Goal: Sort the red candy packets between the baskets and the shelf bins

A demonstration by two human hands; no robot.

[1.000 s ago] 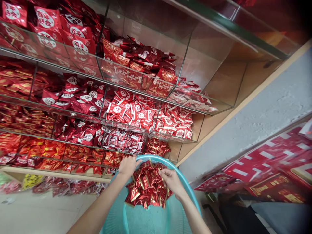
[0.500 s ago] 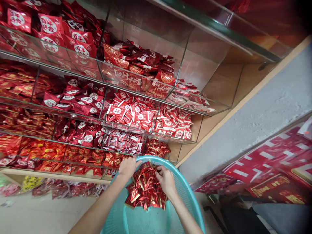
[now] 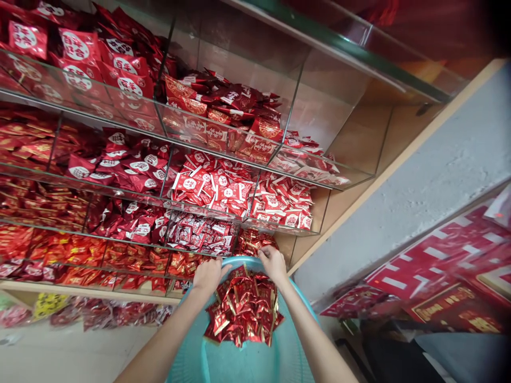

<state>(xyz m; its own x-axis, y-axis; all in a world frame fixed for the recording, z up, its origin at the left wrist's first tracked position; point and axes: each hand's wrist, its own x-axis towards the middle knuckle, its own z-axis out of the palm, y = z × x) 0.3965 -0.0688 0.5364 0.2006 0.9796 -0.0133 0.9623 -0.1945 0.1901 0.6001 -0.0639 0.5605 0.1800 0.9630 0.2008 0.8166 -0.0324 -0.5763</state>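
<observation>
My left hand (image 3: pixel 207 276) is closed over the far rim of a turquoise plastic basket (image 3: pixel 239 367), thumb on the inside. Red and gold foil-wrapped packets (image 3: pixel 243 308) lie heaped in the far half of the basket. My right hand (image 3: pixel 273 263) is just above the far rim, right of the left hand. Its fingers are curled at the front of the lowest right compartment, beside similar shiny red packets (image 3: pixel 253 240). Whether anything is between those fingertips I cannot make out.
Glass-fronted shelves (image 3: pixel 223 138) rise in tiers ahead, divided into compartments of red packets. Bagged goods (image 3: pixel 104 311) lie under the bottom shelf. At right are a grey wall (image 3: pixel 423 175) and red printed packaging (image 3: pixel 431 260).
My right hand has moved up and away from the heap in the basket to the bottom compartment. The heap looks wider on its right side. My left hand stays on the rim.
</observation>
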